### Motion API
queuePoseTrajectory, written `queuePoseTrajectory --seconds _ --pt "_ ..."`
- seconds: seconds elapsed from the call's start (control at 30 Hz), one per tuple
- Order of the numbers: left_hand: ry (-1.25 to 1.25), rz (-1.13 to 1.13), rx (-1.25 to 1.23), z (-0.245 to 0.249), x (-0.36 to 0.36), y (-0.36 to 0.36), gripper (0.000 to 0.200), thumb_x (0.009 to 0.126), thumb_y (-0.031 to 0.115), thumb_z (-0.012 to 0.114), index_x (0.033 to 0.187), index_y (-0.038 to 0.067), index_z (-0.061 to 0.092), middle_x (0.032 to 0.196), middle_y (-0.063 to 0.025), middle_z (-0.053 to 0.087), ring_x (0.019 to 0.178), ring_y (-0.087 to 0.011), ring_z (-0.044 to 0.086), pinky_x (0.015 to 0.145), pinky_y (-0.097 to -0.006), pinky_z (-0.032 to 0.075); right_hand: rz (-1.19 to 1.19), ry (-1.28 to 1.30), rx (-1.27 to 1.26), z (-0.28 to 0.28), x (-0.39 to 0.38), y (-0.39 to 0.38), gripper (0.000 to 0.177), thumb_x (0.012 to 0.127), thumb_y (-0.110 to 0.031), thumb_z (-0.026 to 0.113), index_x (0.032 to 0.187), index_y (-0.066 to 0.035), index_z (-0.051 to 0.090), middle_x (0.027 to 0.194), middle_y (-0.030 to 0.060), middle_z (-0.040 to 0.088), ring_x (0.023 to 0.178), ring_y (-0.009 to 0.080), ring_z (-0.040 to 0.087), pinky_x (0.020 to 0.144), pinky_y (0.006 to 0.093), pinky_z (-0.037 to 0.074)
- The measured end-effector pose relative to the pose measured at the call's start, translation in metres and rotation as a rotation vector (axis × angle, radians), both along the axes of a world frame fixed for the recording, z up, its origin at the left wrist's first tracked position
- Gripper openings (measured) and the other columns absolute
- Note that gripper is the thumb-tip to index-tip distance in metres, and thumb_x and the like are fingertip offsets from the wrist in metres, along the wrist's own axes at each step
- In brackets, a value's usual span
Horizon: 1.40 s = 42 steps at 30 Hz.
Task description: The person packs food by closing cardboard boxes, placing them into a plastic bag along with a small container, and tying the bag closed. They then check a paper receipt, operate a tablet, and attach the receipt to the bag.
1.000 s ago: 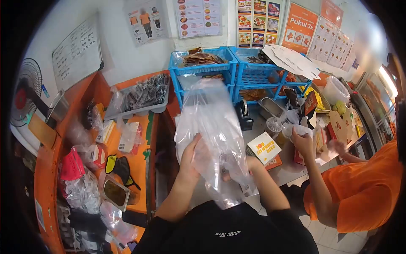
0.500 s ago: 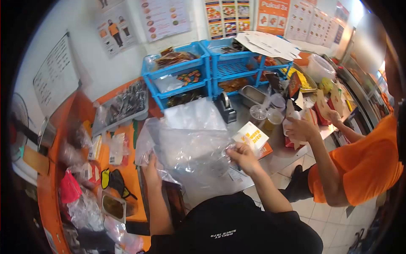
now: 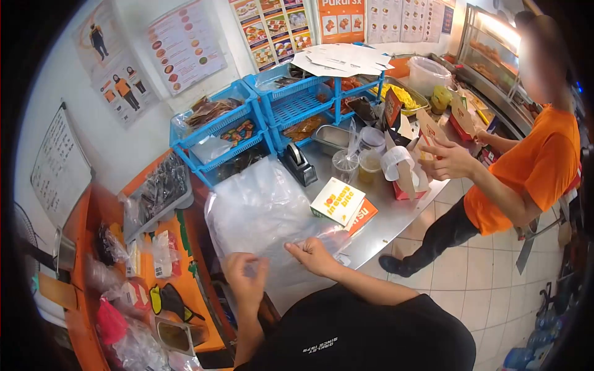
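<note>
Clear plastic bags [image 3: 257, 201] lie spread in a layered pile on the metal table. At their near edge my right hand [image 3: 314, 256] pinches the thin film of a plastic bag between thumb and fingers. To its left, my left hand [image 3: 245, 277] is raised at the pile's near left corner, slightly blurred, with thumb and fingers apart. Just right of the bags are a white box printed "joy in every bite" [image 3: 338, 201] and an orange box [image 3: 364, 216]. A black tape dispenser [image 3: 299, 166] stands behind the bags.
Blue stacked baskets [image 3: 216, 133] hold packets at the back. Cups [image 3: 370, 166] and open food boxes [image 3: 408, 179] stand at the right, beside a co-worker in orange [image 3: 526, 173]. An orange shelf [image 3: 204, 309] with a grey tray [image 3: 158, 198] is at the left.
The view has shifted to the right. The bag held up between my hands is lower, over the pile. My left hand has come off its left edge. The co-worker's near hand has lifted off the box.
</note>
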<state>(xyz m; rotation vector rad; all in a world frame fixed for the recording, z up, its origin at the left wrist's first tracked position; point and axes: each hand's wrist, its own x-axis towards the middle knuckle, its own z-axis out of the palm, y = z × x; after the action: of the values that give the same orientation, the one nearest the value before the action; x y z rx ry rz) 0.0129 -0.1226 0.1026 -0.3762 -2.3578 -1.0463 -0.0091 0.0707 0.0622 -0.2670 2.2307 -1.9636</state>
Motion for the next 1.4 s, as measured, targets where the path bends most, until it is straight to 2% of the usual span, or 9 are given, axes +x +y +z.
queuePoseTrajectory --seconds 0.17,0.27,0.33,0.6,0.8,0.93,1.0,1.1,1.4 --pt "-0.207 -0.136 0.167 -0.008 0.003 0.012 0.017 0.076 0.011 0.068 0.068 -0.001 0.059 0.062 -0.0066 0.054 0.059 -0.0153 0.049 0.057 -0.0283 0.037 -0.082 0.129 -0.184 -0.006 0.022 -0.020 0.046 0.093 -0.027 0.055 0.057 -0.001 0.051 0.045 0.0023 0.044 0.041 0.0102 0.039 0.043 0.0310 0.036" --pt "-0.308 -0.212 0.190 -0.012 0.004 0.008 0.020 0.078 0.012 0.066 0.067 -0.003 0.058 0.060 -0.0063 0.053 0.055 -0.0119 0.047 0.052 -0.0270 0.035 0.063 -0.205 0.007 0.004 0.032 -0.010 0.031 0.090 -0.021 0.057 0.069 0.001 0.055 0.051 0.0058 0.052 0.044 0.0125 0.045 0.046 0.0319 0.039" --pt "-0.408 -0.288 0.098 -0.015 0.007 0.005 0.023 0.079 0.012 0.066 0.065 -0.004 0.057 0.057 -0.0057 0.052 0.053 -0.0115 0.046 0.051 -0.0272 0.034 -0.049 0.247 -0.057 -0.018 0.037 -0.023 0.030 0.088 -0.021 0.061 0.068 0.000 0.055 0.051 0.0071 0.053 0.043 0.0120 0.045 0.044 0.0308 0.038" --pt "-0.465 -0.240 0.090 -0.031 0.024 -0.006 0.022 0.078 0.012 0.067 0.068 -0.004 0.057 0.058 -0.0111 0.052 0.054 -0.0187 0.050 0.053 -0.0297 0.038 0.153 -0.068 0.146 -0.010 0.056 -0.022 0.022 0.087 -0.018 0.062 0.078 0.002 0.061 0.052 0.0077 0.053 0.046 0.0099 0.045 0.045 0.0313 0.038" --pt "-0.439 -0.414 0.110 -0.038 0.048 -0.010 0.018 0.078 0.013 0.068 0.075 -0.003 0.059 0.062 -0.0089 0.056 0.058 -0.0152 0.051 0.056 -0.0267 0.039 0.128 0.068 -0.431 -0.022 0.060 -0.026 0.036 0.086 -0.021 0.065 0.061 0.003 0.057 0.048 0.0044 0.053 0.043 0.0093 0.049 0.041 0.0288 0.039" --pt "-0.798 -0.359 0.131 -0.027 0.064 -0.002 0.015 0.077 0.012 0.069 0.073 0.001 0.058 0.063 -0.0008 0.054 0.061 -0.0070 0.046 0.058 -0.0245 0.036 0.323 -0.321 -0.027 0.000 0.053 0.010 0.029 0.086 -0.015 0.064 0.064 0.002 0.058 0.052 0.0046 0.055 0.051 0.0103 0.052 0.048 0.0288 0.041" --pt "-0.827 -0.339 0.118 -0.020 0.066 0.004 0.016 0.077 0.012 0.070 0.073 0.002 0.058 0.063 0.0002 0.054 0.061 -0.0061 0.046 0.058 -0.0240 0.036 0.238 0.138 0.043 -0.012 0.055 0.011 0.027 0.081 -0.016 0.068 0.065 0.003 0.058 0.051 0.0099 0.054 0.047 0.0129 0.050 0.047 0.0318 0.040" --pt "-0.950 -0.317 0.002 -0.025 0.071 0.009 0.016 0.078 0.013 0.069 0.072 0.002 0.059 0.063 0.0021 0.055 0.061 -0.0048 0.047 0.056 -0.0223 0.035 0.379 0.187 -0.028 -0.025 0.053 0.010 0.027 0.077 -0.018 0.073 0.067 0.004 0.058 0.051 0.0132 0.051 0.045 0.0137 0.045 0.047 0.0333 0.038" --pt "-1.014 -0.201 0.775 -0.045 0.112 -0.008 0.023 0.078 0.014 0.067 0.063 0.001 0.054 0.052 0.0042 0.045 0.047 -0.0057 0.040 0.044 -0.0256 0.030 0.744 -0.212 -0.144 -0.016 0.047 0.009 0.030 0.067 -0.021 0.077 0.060 0.002 0.059 0.055 0.0152 0.058 0.052 0.0316 0.057 0.050 0.0372 0.043"
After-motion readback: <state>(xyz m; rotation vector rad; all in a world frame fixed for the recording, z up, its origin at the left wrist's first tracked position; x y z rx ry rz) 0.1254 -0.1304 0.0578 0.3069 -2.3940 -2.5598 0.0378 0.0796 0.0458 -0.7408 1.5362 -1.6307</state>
